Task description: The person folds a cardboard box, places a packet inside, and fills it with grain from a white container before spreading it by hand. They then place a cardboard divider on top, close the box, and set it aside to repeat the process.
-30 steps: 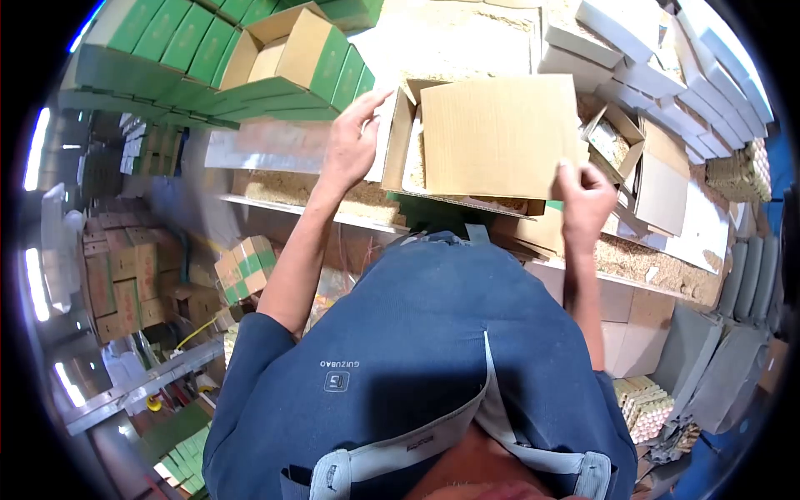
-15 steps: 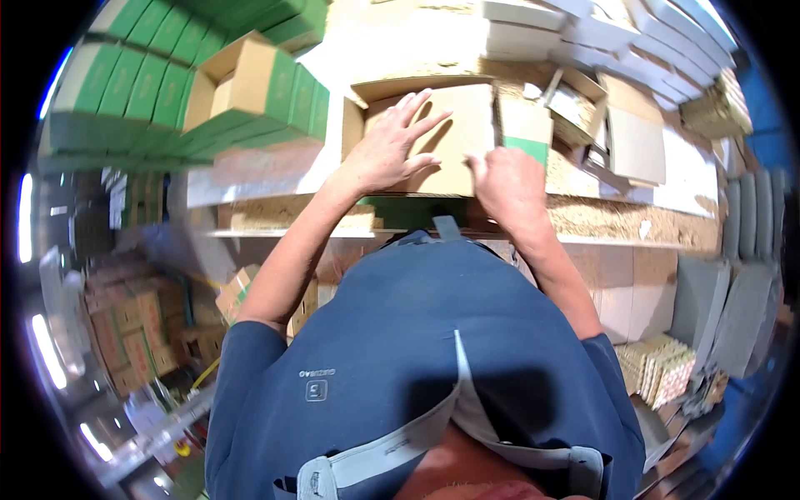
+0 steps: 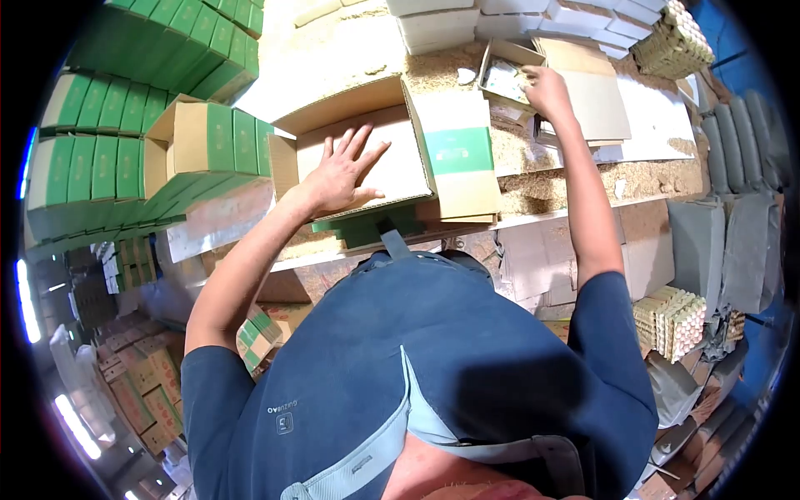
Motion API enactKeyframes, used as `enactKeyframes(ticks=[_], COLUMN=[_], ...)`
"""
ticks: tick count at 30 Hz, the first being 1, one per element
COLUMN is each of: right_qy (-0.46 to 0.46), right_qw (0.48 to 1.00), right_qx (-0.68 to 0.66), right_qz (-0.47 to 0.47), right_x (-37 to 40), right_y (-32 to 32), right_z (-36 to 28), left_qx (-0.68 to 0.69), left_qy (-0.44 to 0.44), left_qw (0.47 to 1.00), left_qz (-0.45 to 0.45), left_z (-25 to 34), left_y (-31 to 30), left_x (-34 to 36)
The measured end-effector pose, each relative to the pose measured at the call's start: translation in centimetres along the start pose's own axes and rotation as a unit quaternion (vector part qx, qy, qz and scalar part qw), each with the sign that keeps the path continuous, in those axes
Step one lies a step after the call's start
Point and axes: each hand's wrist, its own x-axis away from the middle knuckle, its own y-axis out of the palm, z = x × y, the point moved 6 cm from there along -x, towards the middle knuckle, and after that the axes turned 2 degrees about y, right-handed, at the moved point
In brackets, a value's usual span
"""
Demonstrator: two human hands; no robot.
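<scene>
My left hand (image 3: 340,177) lies with fingers spread inside an open cardboard box (image 3: 392,108), touching its bare brown bottom. The box's walls stand up around the hand. Farther right, my right hand (image 3: 550,93) is at a small open box (image 3: 490,60) that holds pale packets (image 3: 505,79). Its fingers are curled together over the contents, and what they grip, if anything, is too small to make out. Flat cardboard with a green band (image 3: 463,150) lies between the two boxes, right beside the larger one.
Green boxes (image 3: 92,171) are stacked at the left, with an open-topped one (image 3: 179,142) at the near end. White boxes (image 3: 437,29) line the back. Flat grey cardboard (image 3: 592,104) lies right of the small box. Egg trays (image 3: 675,42) are stacked at the far right.
My right hand has left the large box's right side and reached over to the small box. My left hand remains spread inside the large box. The view has shifted right.
</scene>
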Motion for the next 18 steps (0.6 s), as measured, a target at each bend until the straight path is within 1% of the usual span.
enactKeyframes(ticks=[2,4,5,6,8,12,14,15,16,18], right_qy=[0.0,-0.002,0.027,0.017,0.053,0.034,0.053,0.025,0.033,0.043], right_qw=[0.993,0.978,0.963,0.962,0.962,0.971,0.99,0.994,0.993,0.979], right_qx=[0.096,0.169,0.213,0.214,0.238,0.21,0.072,0.063,0.094,0.088], right_qz=[-0.063,-0.124,-0.16,-0.17,-0.122,-0.108,-0.111,-0.088,-0.062,-0.179], right_x=[-4.2,-6.8,-8.1,-8.3,-8.3,-9.3,-10.9,-11.3,-12.0,-12.5], right_y=[4.7,8.0,9.8,10.8,11.5,11.2,10.3,9.4,9.2,9.8], right_z=[2.4,3.3,4.4,4.1,4.5,4.6,5.7,6.0,7.0,8.3], left_qx=[0.014,0.025,0.033,0.032,0.049,0.068,0.07,0.078,0.08,0.097], left_qy=[0.007,0.007,0.009,0.009,0.001,-0.012,-0.006,-0.005,-0.007,-0.007], left_qw=[1.0,0.999,0.998,0.998,0.998,0.997,0.996,0.995,0.995,0.993], left_qz=[0.013,0.035,0.046,0.045,0.043,0.043,0.056,0.061,0.059,0.06], left_z=[-0.3,-0.4,-0.5,-0.5,-0.5,-0.8,-0.8,-0.8,-1.0,-0.9], left_y=[0.5,0.7,0.9,0.7,0.6,0.7,0.9,0.8,0.8,0.6], left_x=[0.0,0.0,0.0,0.0,0.1,0.0,0.0,0.1,0.2,0.1])
